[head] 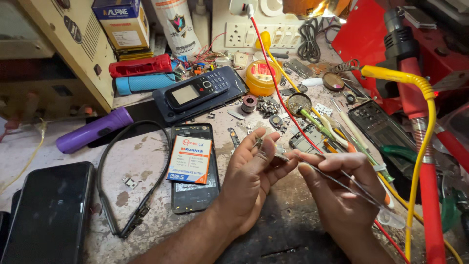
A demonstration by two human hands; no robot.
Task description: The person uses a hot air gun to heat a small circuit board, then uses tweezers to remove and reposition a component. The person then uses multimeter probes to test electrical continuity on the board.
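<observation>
At a cluttered, scarred grey repair bench (146, 161), you are pinching a small flat metal part (280, 156) between the thumb and curled fingers of your left hand (251, 178), holding it just above the benchtop near the middle of the view. Your right hand (342, 188) is gripping thin steel tweezers (351, 185), fingers pressed together around the shaft, and the tips are meeting the part where your two hands are coming together. Just left of your left hand, an opened black phone (193, 168) is lying face down with a white and orange battery pack (189, 159) resting on it. Beyond it a black keypad phone (198, 90) is sitting on a dark slab, with a purple cylindrical torch (93, 131) well to the left. A black neckband cable (132, 171) is looping beside the opened phone, and a yellow lead (422, 146) is arching over a red tool (430, 195) on your right
</observation>
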